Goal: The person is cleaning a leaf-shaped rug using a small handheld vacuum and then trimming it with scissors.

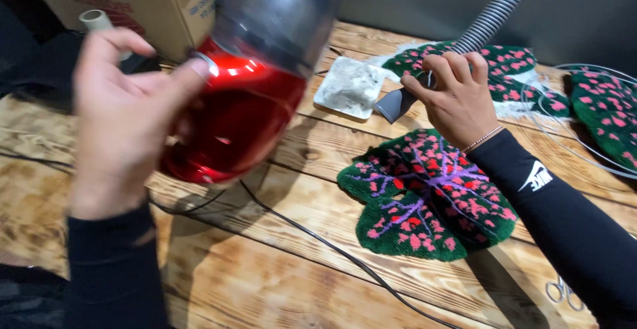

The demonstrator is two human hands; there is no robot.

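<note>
My left hand [126, 113] grips a red vacuum cleaner body [242, 96] with a smoky clear dust bin, lifted above the wooden table [265, 269]. My right hand [458, 96] holds the grey nozzle [396, 103] at the end of the ribbed grey hose [494, 10], just above the table. Right below that hand lies a leaf-shaped tufted rug [428, 199], dark green with pink spots and purple veins. A black power cord [318, 239] trails from the vacuum across the boards.
More green and pink leaf rugs [607, 113] lie at the back right under a clear tube. A white rectangular block [350, 86] sits behind the nozzle. A cardboard box [139, 0] stands at the back left. Scissors [563, 292] lie at the right front.
</note>
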